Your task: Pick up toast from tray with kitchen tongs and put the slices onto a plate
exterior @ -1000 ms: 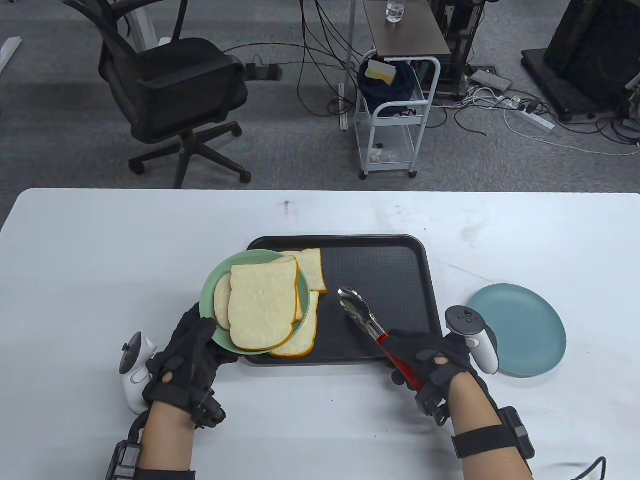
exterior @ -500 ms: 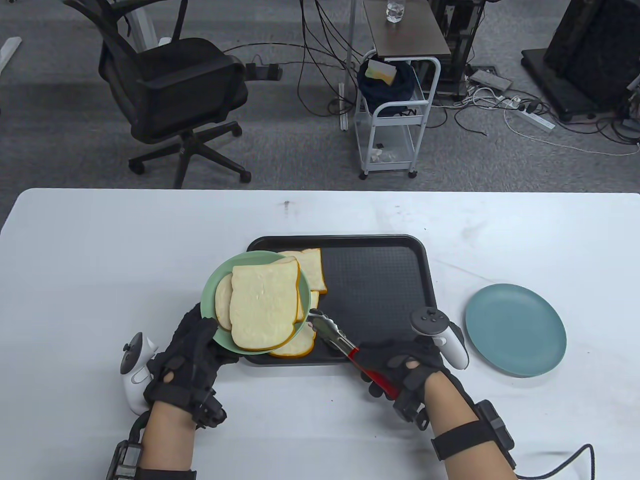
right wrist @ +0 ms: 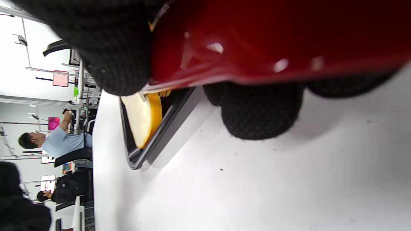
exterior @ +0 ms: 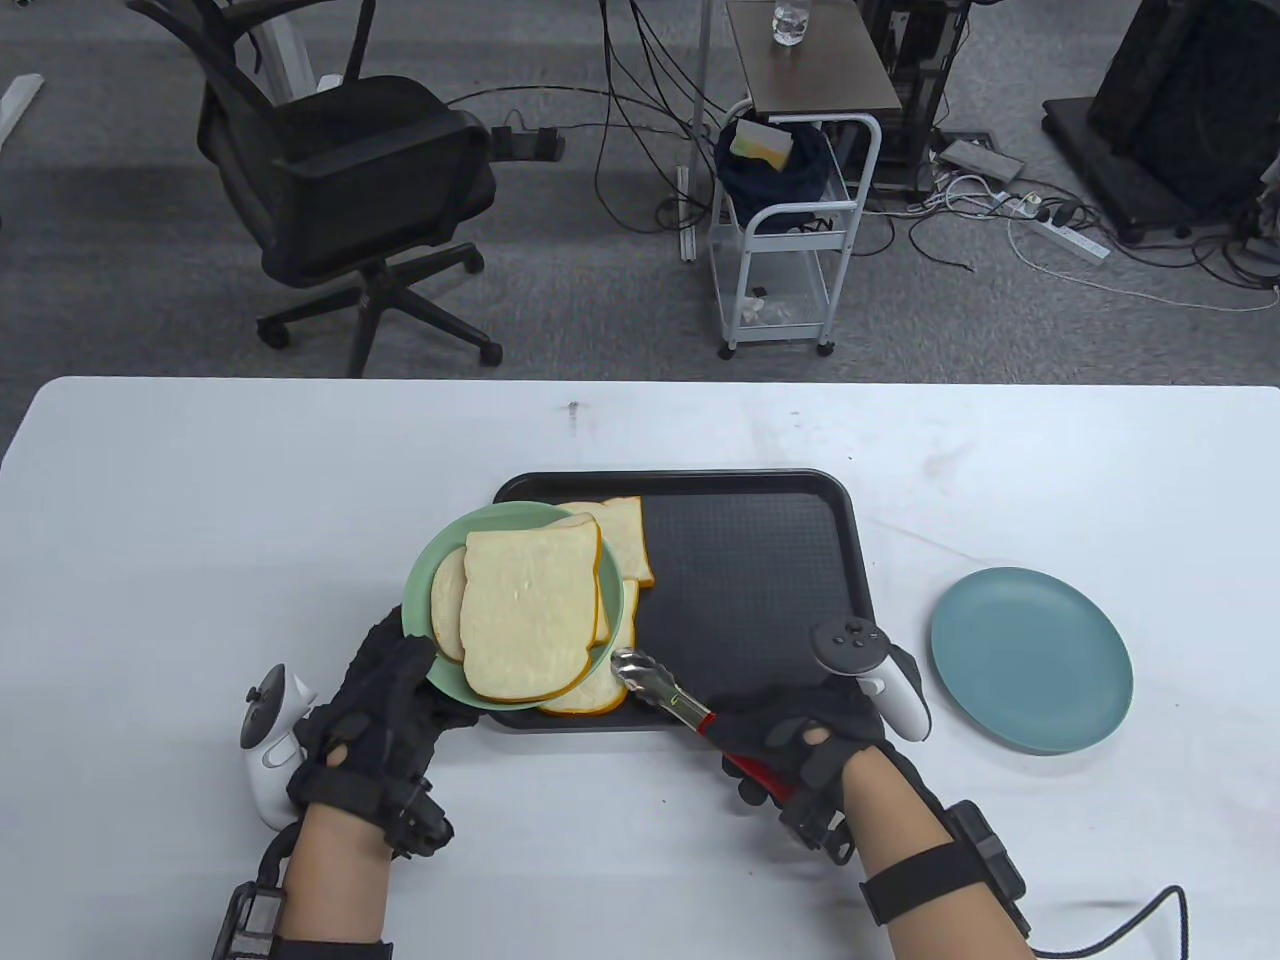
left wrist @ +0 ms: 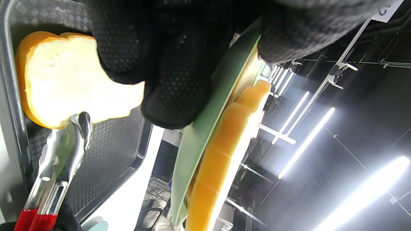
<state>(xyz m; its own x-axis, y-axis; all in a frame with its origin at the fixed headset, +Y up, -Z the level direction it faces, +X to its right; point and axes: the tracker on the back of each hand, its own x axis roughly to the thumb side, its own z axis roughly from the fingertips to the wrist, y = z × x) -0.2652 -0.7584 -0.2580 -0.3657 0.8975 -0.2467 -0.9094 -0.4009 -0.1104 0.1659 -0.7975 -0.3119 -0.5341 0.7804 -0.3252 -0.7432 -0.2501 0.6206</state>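
My left hand [exterior: 400, 680] grips the near rim of a green plate [exterior: 420, 590] tilted above the black tray's [exterior: 770, 560] left side, thumb on top, fingers [left wrist: 173, 96] beneath. Two toast slices [exterior: 525, 610] lie stacked on that plate. Another slice [exterior: 628, 540] lies on the tray behind it, and one [exterior: 600, 692] pokes out under its near edge. My right hand [exterior: 790, 730] grips the red handle [right wrist: 273, 41] of steel tongs [exterior: 655, 685]. Their tips [left wrist: 78, 125], almost together, sit at the near slice's [left wrist: 64, 86] corner; whether they pinch it is unclear.
A blue plate [exterior: 1030, 660] lies on the white table right of the tray. The tray's right half is bare. Beyond the table's far edge stand an office chair [exterior: 340, 190] and a small white cart [exterior: 800, 220], with cables on the floor.
My right hand has moved left and nearer, carrying the tongs' tips from mid-tray to the near slice's corner. The left hand and green plate have stayed put.
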